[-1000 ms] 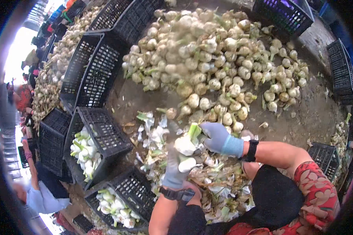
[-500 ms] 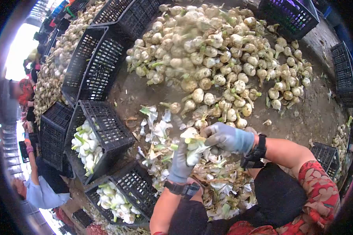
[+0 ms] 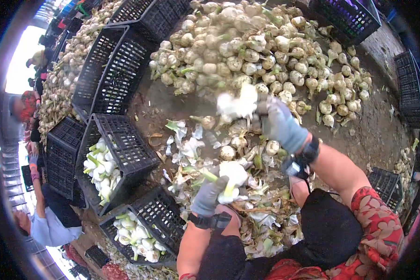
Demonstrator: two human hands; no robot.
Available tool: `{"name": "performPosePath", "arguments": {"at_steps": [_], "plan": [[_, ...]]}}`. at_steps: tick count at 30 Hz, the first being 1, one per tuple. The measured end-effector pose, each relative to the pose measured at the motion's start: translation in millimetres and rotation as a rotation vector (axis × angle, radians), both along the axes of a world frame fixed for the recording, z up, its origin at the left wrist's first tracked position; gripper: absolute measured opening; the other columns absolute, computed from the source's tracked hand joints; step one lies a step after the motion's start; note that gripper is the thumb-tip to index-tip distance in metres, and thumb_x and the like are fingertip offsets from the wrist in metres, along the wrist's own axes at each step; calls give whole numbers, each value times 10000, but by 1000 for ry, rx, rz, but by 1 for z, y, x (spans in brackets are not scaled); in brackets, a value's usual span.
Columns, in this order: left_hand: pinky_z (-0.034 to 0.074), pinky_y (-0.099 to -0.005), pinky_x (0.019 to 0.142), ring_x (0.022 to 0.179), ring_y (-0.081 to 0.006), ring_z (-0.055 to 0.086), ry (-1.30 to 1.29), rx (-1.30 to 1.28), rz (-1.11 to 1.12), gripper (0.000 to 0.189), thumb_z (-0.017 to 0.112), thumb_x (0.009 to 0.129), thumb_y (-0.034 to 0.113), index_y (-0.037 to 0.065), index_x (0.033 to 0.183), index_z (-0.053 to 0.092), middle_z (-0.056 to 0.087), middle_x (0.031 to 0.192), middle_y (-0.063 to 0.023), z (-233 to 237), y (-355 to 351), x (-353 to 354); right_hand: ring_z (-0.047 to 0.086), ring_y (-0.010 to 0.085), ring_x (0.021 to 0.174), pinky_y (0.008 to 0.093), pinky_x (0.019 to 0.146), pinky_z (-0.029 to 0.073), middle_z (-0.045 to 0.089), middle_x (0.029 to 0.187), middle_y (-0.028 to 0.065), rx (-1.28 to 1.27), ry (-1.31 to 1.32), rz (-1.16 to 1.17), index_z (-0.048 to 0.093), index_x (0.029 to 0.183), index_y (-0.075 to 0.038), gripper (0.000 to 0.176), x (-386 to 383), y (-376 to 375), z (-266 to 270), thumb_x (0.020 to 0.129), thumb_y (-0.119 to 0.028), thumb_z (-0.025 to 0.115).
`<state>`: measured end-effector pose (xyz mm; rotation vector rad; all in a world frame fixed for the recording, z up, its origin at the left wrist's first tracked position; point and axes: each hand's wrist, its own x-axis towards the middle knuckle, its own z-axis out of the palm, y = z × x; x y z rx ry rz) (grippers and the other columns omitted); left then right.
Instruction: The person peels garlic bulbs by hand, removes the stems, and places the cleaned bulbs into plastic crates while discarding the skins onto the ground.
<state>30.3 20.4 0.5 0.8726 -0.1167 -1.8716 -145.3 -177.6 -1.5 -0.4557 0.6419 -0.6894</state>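
Note:
My left hand (image 3: 208,195), in a grey-blue glove, is closed around white garlic bulbs (image 3: 232,176) whose green stems point left. Up and to the right of it, my right hand (image 3: 284,125), gloved the same way, is blurred by motion, its fingers spread from the thumb. Just left of those fingertips hangs a smeared white clump (image 3: 238,103) that looks like garlic skin. Below both hands lies a heap of peeled skins and leaves (image 3: 266,219). A few unpeeled bulbs (image 3: 227,153) sit just beyond my left hand.
A large pile of unpeeled garlic (image 3: 247,51) covers the ground ahead. At left stand black crates, two of them, an upper crate (image 3: 126,144) and a lower crate (image 3: 161,219), holding white garlic. More crates (image 3: 121,70) stand behind them. Another person (image 3: 56,219) is at far left.
My hands have come apart. The right moved up and away, with a white clump now in the air beside it; the left dropped slightly, still gripping garlic.

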Motion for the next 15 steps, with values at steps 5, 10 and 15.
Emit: {"name": "performPosePath", "arguments": {"at_steps": [5, 10, 15], "plan": [[577, -289, 703, 806, -194, 680, -104, -2, -123, 532, 735, 822, 217, -58, 1222, 516, 656, 1044, -154, 6, -1, 1, 575, 227, 1109, 351, 861, 495, 588, 1244, 164, -1046, 684, 625, 488, 1319, -21, 551, -6, -2, 1, 830, -216, 651], [519, -253, 806, 914, -137, 633, -446, 56, -285, 468, 734, 806, 126, -23, 1212, 556, 661, 986, -80, 19, -19, 6, 574, 197, 1077, 314, 867, 487, 614, 1177, 151, -678, 286, 935, 524, 1262, 11, 500, -2, 32, 9, 848, -235, 659], [544, -279, 757, 889, -188, 627, -265, -116, 304, 673, 726, 798, 92, 2, 1356, 360, 539, 1196, -138, 21, -19, -15, 619, 119, 836, 257, 730, 507, 658, 947, 62, -310, 310, 470, 582, 1059, 21, 295, 0, 53, 25, 895, -220, 628]]}}
